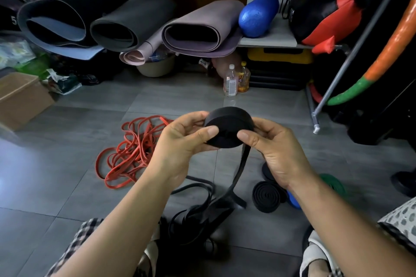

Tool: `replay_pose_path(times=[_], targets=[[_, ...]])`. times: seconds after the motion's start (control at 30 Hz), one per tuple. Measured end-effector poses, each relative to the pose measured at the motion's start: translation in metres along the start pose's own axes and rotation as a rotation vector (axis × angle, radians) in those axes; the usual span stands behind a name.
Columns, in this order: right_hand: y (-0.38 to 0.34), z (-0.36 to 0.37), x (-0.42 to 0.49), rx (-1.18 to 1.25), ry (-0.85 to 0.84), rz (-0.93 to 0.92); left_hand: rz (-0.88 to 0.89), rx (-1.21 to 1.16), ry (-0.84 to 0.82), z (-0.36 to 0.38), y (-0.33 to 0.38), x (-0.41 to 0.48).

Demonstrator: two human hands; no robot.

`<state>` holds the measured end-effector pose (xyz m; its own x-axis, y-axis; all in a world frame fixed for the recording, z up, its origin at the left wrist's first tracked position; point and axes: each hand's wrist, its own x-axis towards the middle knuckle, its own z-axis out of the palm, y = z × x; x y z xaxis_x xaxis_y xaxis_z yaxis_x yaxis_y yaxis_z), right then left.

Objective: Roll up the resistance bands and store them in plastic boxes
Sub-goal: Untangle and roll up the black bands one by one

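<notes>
Observation, standing beside the seated person: both hands are raised above the grey tiled floor (67, 164), holding a thick round coil of flat black rubber resistance band (227, 126) between them, tilted so that its flat face points toward the person. The left hand (184, 141) grips the coil's left side. Its thumb (209, 131) is pressed flat on the near face and its fingers are curled round the far rim, close together. The right hand (279, 150) grips the right side. Its thumb (247, 137) is pressed on the near face opposite the left thumb, and its fingers are wrapped behind the coil, mostly hidden. The two thumb tips are near each other but apart. An unwound tail of the same band (238, 173) hangs from the coil's lower right edge, passes just beside the right palm and runs down to a loose heap of black bands (198, 209) on the floor between the person's knees. To the left of the hands, toward the middle of the floor, lies a tangled pile of thin red rubber bands (132, 150). Under the right forearm, on the floor, lies a finished black spiral roll (266, 195). Beside it are a green roll (333, 184) and a blue roll (292, 200), both partly hidden by the arm. Along the floor's far edge stand two plastic bottles (230, 81) and a brown cardboard box (20, 96). Above them, rolled exercise mats (198, 29) and a blue foam roller (258, 16) lie on a low shelf.
</notes>
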<state>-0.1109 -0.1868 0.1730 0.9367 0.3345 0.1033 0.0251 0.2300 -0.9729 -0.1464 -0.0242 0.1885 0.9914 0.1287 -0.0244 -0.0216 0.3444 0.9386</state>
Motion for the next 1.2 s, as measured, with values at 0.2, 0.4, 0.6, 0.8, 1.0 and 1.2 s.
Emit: replay_pose_path(times=[0.2, 0.4, 0.6, 0.8, 1.0, 1.2], targets=[[0.007, 0.0, 0.002, 0.104, 0.025, 0.024, -0.109, -0.181, -0.047, 0.007, -0.016, -0.002], [0.0, -0.01, 0.001, -0.38, -0.093, 0.044, 0.018, 0.587, -0.196, -0.008, -0.003, 0.011], [-0.004, -0.007, -0.001, -0.077, -0.027, 0.02, 0.06, 0.32, -0.13, 0.001, 0.0, 0.005], [0.005, -0.002, -0.001, 0.078, 0.042, 0.028, 0.024, -0.079, -0.064, 0.011, -0.009, 0.004], [0.004, -0.009, -0.001, 0.048, 0.041, 0.098, -0.067, -0.002, -0.119, 0.006, -0.009, 0.005], [0.005, -0.014, -0.006, -0.462, -0.044, 0.096, 0.068, 0.701, -0.223, -0.011, 0.0, 0.012]])
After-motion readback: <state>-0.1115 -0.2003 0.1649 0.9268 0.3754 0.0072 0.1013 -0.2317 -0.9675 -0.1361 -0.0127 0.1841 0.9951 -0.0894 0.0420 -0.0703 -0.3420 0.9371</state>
